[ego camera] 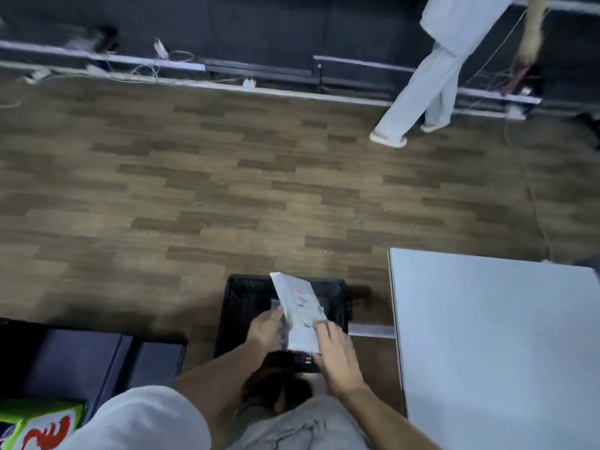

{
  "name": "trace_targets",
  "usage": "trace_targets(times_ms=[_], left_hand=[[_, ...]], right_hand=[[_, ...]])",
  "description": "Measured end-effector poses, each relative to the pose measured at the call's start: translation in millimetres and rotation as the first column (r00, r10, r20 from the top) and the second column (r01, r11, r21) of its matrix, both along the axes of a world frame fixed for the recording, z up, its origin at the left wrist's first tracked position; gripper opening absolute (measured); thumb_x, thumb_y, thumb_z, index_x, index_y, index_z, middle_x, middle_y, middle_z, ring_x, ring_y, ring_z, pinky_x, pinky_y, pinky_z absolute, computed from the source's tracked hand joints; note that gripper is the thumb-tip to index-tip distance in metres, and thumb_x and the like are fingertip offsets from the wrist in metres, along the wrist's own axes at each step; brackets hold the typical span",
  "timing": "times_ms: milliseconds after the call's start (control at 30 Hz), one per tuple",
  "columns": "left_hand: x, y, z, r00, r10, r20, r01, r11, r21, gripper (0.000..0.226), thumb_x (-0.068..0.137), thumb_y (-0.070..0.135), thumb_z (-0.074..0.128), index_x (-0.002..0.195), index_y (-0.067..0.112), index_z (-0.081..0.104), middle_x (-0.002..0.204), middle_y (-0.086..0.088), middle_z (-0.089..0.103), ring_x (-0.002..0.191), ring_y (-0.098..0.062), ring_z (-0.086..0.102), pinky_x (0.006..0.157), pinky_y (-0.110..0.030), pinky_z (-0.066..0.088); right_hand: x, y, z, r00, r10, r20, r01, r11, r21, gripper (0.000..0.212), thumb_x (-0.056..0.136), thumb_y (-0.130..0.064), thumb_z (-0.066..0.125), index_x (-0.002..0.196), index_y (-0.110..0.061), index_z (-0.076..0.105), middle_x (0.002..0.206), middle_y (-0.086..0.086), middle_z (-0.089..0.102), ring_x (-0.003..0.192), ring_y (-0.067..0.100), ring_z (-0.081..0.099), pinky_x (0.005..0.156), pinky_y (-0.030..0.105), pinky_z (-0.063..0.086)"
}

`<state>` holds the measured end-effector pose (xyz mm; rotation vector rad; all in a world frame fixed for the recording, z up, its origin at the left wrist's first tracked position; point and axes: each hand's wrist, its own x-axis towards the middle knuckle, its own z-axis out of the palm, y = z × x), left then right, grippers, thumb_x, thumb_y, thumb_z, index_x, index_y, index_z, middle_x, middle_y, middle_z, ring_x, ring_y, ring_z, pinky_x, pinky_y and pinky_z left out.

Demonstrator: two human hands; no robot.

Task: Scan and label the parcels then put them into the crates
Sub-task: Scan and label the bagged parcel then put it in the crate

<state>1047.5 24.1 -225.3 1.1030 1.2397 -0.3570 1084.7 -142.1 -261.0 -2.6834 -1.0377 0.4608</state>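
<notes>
White parcel (300, 311) up over the black crate (240, 306), tilted, far end pointing away across the open top. Printed label facing up (text too blurred to read). Held from both sides: left hand (267, 329) wrapped onto the left edge, fingers curled against the wrapping; right hand (336, 352) laid along the near right corner, fingers stretched forward over the parcel's face, thumb side hidden beneath, so hard to say whether gripping or only pressing. Parcel's near end between the two hands, above the crate's near half. Crate sitting on the wood-pattern floor (194, 190), lattice walls visible on the left side, something dark and small down inside near the front wall.

Just right of the crate, a white table (503, 336), its corner close to the crate's far right side. Down left, dark bins (81, 362) and a green box with red lettering (39, 427). Far across the floor, a person in pale clothes (431, 82) by the dark wall, loose cables (152, 69) along the skirting rail.
</notes>
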Motion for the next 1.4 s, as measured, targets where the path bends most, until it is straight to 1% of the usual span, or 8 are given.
trace_targets(times_ms=[300, 400, 533, 667, 833, 1033, 1200, 1400], left_hand=[[17.8, 22.7, 46.9, 0.976, -0.026, 0.214, 0.021, 0.999, 0.027, 0.039, 0.083, 0.010, 0.070, 0.118, 0.009, 0.054, 0.100, -0.016, 0.067, 0.080, -0.031, 0.066, 0.062, -0.036, 0.055], [25.3, 35.5, 59.3, 0.960, -0.058, 0.273, 0.045, 0.998, 0.054, 0.031, 0.087, 0.006, 0.065, 0.116, 0.009, 0.055, 0.105, -0.017, 0.065, 0.090, -0.033, 0.063, 0.066, -0.037, 0.053], [46.6, 49.1, 74.2, 0.938, -0.162, 0.305, 0.119, 0.981, 0.152, 0.027, 0.090, 0.006, 0.060, 0.115, 0.010, 0.052, 0.112, -0.013, 0.062, 0.098, -0.033, 0.061, 0.074, -0.043, 0.053], [69.5, 39.2, 89.6, 0.865, -0.366, 0.343, 0.299, 0.925, 0.234, 0.029, 0.094, 0.009, 0.055, 0.120, 0.021, 0.054, 0.113, -0.011, 0.064, 0.099, -0.030, 0.063, 0.087, -0.046, 0.053], [94.3, -9.5, 97.2, 0.685, -0.604, 0.407, 0.527, 0.797, 0.296, 0.038, 0.094, 0.009, 0.053, 0.129, 0.021, 0.056, 0.118, -0.007, 0.066, 0.099, -0.025, 0.066, 0.087, -0.042, 0.054], [98.2, -93.0, 91.7, 0.496, -0.755, 0.429, 0.722, 0.633, 0.278, 0.029, 0.091, 0.013, 0.060, 0.117, 0.024, 0.066, 0.109, -0.006, 0.070, 0.094, -0.024, 0.068, 0.088, -0.040, 0.055], [86.9, -166.6, 91.6, 0.295, -0.859, 0.420, 0.848, 0.437, 0.299, 0.023, 0.096, 0.014, 0.051, 0.103, 0.027, 0.068, 0.104, -0.004, 0.071, 0.091, -0.023, 0.068, 0.085, -0.038, 0.056], [74.0, -245.0, 88.1, 0.105, -0.919, 0.380, 0.911, 0.243, 0.335, 0.032, 0.095, 0.009, 0.048, 0.121, 0.022, 0.062, 0.113, -0.006, 0.068, 0.100, -0.025, 0.065, 0.093, -0.041, 0.052]], right_hand=[[3.4, 1.8, 62.1, 0.989, 0.118, 0.088, -0.124, 0.990, 0.070, 0.067, 0.056, -0.039, 0.078, 0.117, -0.022, 0.054, 0.114, -0.006, 0.053, 0.100, 0.009, 0.055, 0.091, 0.019, 0.038], [8.1, -2.8, 78.8, 0.990, 0.090, 0.105, -0.099, 0.992, 0.084, 0.063, 0.090, -0.063, 0.041, 0.135, -0.019, 0.045, 0.138, -0.003, 0.046, 0.125, 0.009, 0.042, 0.108, 0.017, 0.027], [13.5, -17.1, 94.6, 0.967, -0.227, 0.113, 0.210, 0.968, 0.140, 0.092, 0.082, -0.069, -0.005, 0.151, -0.017, 0.025, 0.157, -0.001, 0.022, 0.143, 0.014, 0.022, 0.115, 0.021, 0.007], [17.1, -41.4, 104.9, 0.821, -0.525, 0.222, 0.518, 0.850, 0.095, 0.055, 0.102, -0.042, 0.024, 0.150, -0.015, 0.024, 0.157, 0.003, 0.023, 0.144, 0.018, 0.022, 0.118, 0.028, 0.012], [10.7, -91.2, 108.5, 0.650, -0.692, 0.315, 0.728, 0.685, 0.003, 0.048, 0.093, -0.033, 0.044, 0.133, -0.008, 0.054, 0.141, 0.014, 0.049, 0.128, 0.033, 0.050, 0.108, 0.044, 0.036], [-37.6, -156.9, 114.5, 0.401, -0.855, 0.330, 0.913, 0.403, -0.066, 0.054, 0.098, -0.032, 0.041, 0.147, -0.009, 0.032, 0.155, 0.013, 0.026, 0.144, 0.033, 0.022, 0.118, 0.044, 0.013], [-88.3, -216.2, 99.2, 0.125, -0.938, 0.324, 0.992, 0.112, -0.058, 0.059, 0.061, -0.017, 0.084, 0.113, 0.002, 0.066, 0.120, 0.024, 0.063, 0.110, 0.044, 0.060, 0.089, 0.055, 0.051], [-143.2, -276.9, 95.5, -0.204, -0.952, 0.226, 0.974, -0.220, -0.045, 0.053, 0.070, -0.009, 0.068, 0.120, 0.005, 0.058, 0.124, 0.024, 0.058, 0.117, 0.041, 0.052, 0.096, 0.054, 0.043]])
